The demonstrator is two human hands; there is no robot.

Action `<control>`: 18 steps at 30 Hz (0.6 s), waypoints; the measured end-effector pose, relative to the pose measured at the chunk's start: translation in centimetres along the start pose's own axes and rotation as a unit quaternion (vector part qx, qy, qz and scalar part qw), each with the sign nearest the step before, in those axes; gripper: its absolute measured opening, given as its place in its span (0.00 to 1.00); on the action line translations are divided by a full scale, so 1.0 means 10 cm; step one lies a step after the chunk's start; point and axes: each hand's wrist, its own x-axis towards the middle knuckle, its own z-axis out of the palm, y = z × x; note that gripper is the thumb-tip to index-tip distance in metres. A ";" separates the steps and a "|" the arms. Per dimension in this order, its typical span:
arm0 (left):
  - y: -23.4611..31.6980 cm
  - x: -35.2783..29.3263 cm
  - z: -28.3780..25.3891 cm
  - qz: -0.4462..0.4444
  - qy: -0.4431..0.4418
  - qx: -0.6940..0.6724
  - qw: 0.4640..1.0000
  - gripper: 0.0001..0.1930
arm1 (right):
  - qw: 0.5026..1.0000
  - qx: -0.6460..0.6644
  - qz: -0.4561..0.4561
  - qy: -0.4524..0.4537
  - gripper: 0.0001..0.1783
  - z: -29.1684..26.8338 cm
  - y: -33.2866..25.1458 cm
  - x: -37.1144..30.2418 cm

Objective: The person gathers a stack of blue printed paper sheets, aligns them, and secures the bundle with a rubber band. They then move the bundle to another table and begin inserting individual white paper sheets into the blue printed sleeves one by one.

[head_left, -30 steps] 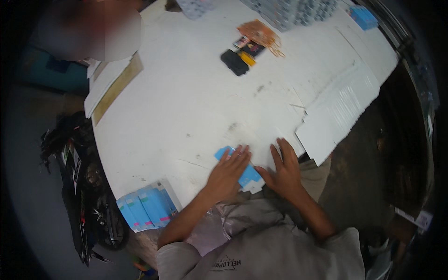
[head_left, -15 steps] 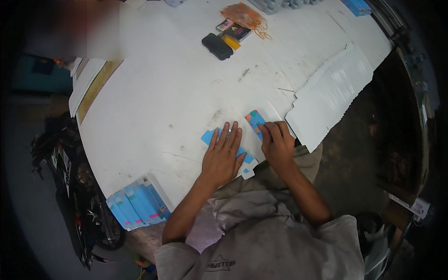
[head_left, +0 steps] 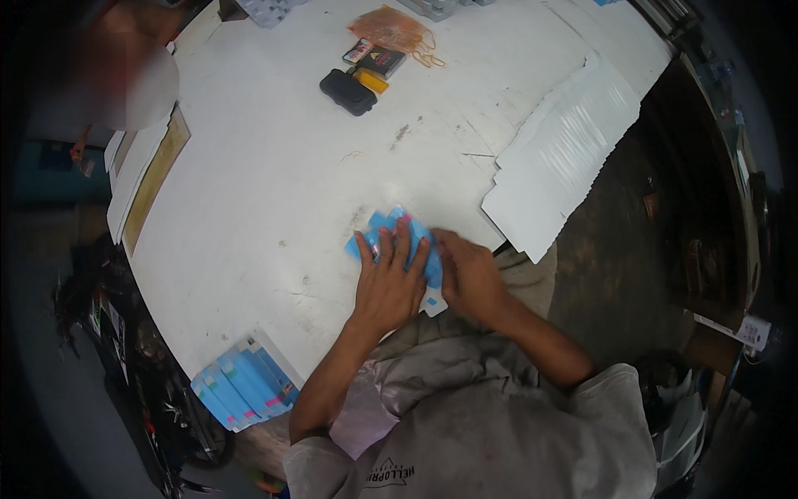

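"Blue cards (head_left: 433,268) are lying where, exactly?"

"On the white table (head_left: 249,183), close to its near edge, just beyond the grey shirt (head_left: 490,424). They seem to be overlapping, and a white tab (head_left: 432,302) is sticking out toward five o'clock."

"And what is the left hand (head_left: 391,283) doing?"

"It is resting palm down on the cards, its fingers stretching toward twelve and spreading a little. They are lying flat along the top, not curling round anything."

"How about the right hand (head_left: 467,270)?"

"That one is meeting the cards' edge at three o'clock. Its fingers are bending inward; whether they are pinching a card, I can't tell, since the hand itself is covering the spot."

"Taking the cards as the middle of the dial, what is lying around them?"

"A blue stack (head_left: 245,387) is sitting between seven and eight, at the table's edge. White sheets (head_left: 573,158) are lying at two. Near twelve, a black pouch (head_left: 347,91), a dark pack (head_left: 382,62) and an orange bag (head_left: 386,32) are clustering together, the bag farthest off."

"Anything toward ten?"

"Boards (head_left: 155,179) are lying along the table's rim, and beyond them a co-worker (head_left: 116,75) is showing as a blur."
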 end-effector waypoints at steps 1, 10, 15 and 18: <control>-0.02 0.02 -0.01 0.035 -0.014 0.019 0.999 0.35 | 0.995 0.076 0.048 -0.030 0.25 0.01 -0.04 -0.02; -0.17 0.06 -0.05 0.089 0.000 -0.187 0.978 0.39 | 0.961 -0.127 -0.085 0.232 0.26 -0.29 0.42 -0.33; -0.19 -0.15 0.24 0.035 0.066 -0.170 0.983 0.34 | 0.966 -0.162 -0.090 0.179 0.25 -0.08 0.04 -0.03; -0.07 -0.12 0.18 0.010 0.115 -0.116 0.986 0.32 | 0.991 -0.042 -0.062 0.108 0.25 0.04 0.05 -0.06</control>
